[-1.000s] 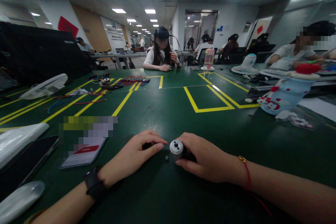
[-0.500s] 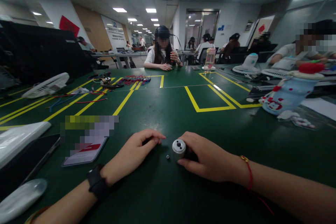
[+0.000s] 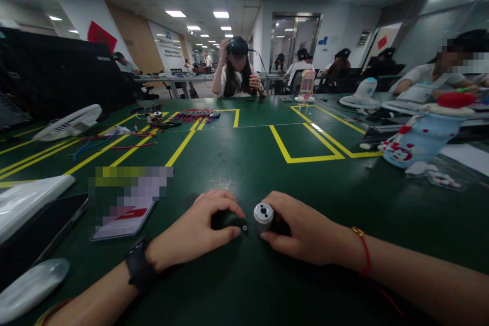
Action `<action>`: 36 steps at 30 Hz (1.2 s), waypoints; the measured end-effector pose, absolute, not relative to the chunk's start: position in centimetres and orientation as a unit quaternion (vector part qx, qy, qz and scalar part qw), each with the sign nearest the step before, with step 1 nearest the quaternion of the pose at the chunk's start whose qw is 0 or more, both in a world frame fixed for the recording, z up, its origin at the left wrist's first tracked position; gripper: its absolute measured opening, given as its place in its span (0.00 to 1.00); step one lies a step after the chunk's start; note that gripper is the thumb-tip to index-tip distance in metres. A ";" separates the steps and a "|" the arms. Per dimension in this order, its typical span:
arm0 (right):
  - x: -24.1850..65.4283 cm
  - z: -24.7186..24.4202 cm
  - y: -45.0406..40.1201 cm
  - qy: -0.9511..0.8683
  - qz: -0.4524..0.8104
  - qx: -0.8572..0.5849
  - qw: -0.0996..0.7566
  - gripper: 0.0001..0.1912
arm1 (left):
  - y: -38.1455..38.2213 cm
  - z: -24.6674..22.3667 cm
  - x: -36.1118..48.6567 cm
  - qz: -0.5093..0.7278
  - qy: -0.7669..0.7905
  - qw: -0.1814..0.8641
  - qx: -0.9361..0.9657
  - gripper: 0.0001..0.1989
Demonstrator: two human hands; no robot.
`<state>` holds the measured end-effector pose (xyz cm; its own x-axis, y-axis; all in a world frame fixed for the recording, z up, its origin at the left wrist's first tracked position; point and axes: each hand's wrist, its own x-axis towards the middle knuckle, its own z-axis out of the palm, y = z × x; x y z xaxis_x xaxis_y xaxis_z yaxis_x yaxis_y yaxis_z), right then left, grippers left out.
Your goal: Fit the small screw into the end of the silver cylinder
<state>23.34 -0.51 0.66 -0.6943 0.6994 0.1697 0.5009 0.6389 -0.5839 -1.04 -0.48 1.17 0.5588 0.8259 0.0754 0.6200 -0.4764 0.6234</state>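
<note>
My right hand [image 3: 296,229] is closed around a short silver-grey metal cylinder [image 3: 263,218], thumb on its near side and fingers on its far side. The cylinder is upright on the dark green tabletop [image 3: 244,163], its round top face uncovered, showing a dark centre and small dark spots beside it. So that hold is made.

My left hand [image 3: 216,221] holds nothing: thumb and index finger are curved towards each other with their tips apart. Just beyond that gap, close to my thumb tip, lies a tiny grey metal ring [image 3: 245,228] with a dark middle; whether I am touching it, I cannot tell. It is on the tabletop, between my left fingertips and the cylinder, touching neither the cylinder nor my right hand.

As things lie, I judge the ring not yet picked up, and the two metal pieces are not joined.
</note>
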 end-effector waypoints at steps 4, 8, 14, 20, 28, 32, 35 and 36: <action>23.3 0.6 -0.4 -0.885 0.255 -0.340 0.192 0.13 | -0.7 1.1 -0.8 0.169 0.437 0.255 0.846 0.06; 23.3 0.5 -0.4 -0.888 0.252 -0.330 0.195 0.13 | -0.7 1.1 -0.7 0.185 0.423 0.266 0.846 0.03; 23.2 0.6 -0.4 -0.894 0.248 -0.317 0.195 0.13 | -1.1 2.3 0.0 0.280 0.418 0.319 0.803 0.05; 23.1 0.7 -0.4 -0.899 0.234 -0.311 0.200 0.11 | -1.6 3.0 1.3 0.346 0.420 0.281 0.790 0.06; 23.1 0.6 -0.4 -0.903 0.225 -0.308 0.200 0.10 | -1.3 2.7 1.9 0.321 0.422 0.288 0.797 0.07; 23.1 0.6 -0.4 -0.900 0.235 -0.309 0.199 0.12 | -1.6 3.0 1.7 0.316 0.430 0.307 0.788 0.12; 23.2 0.7 -0.4 -0.897 0.242 -0.313 0.199 0.13 | -1.6 2.9 1.1 0.325 0.445 0.322 0.770 0.12; 23.2 0.7 -0.4 -0.896 0.244 -0.314 0.199 0.13 | -1.5 2.8 0.8 0.324 0.456 0.327 0.762 0.11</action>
<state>23.18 -0.43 0.72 -0.7241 0.6592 0.2028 0.4652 0.6839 -0.5621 0.85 -1.46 2.76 0.3748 0.9062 0.1957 0.4820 -0.3708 0.7939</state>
